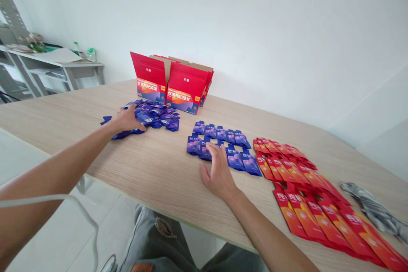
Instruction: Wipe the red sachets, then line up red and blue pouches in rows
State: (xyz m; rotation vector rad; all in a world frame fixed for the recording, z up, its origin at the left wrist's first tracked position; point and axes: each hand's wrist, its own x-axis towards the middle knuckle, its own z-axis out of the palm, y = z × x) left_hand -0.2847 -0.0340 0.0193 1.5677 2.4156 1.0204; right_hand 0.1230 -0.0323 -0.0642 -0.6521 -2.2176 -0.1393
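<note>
My left hand (126,119) rests on a loose pile of blue-purple pouches (154,112), thumb apart from the fingers; part of the fingers is hidden by the back of the hand. Farther right, blue-purple pouches lie in two overlapping rows, a back row (219,133) and a front row (236,158). Over the front row is my right hand (219,175), its fingers reaching across the pouches and its thumb held away. It does not appear to grip any of them. Both hands look open.
Red-and-orange pouches (314,216) lie in several rows at the right. Open red cartons (185,87) stand behind the pile. A striped grey cloth (371,204) lies at the far right. A white cable (78,206) crosses below my left arm. Another desk (68,66) stands back left.
</note>
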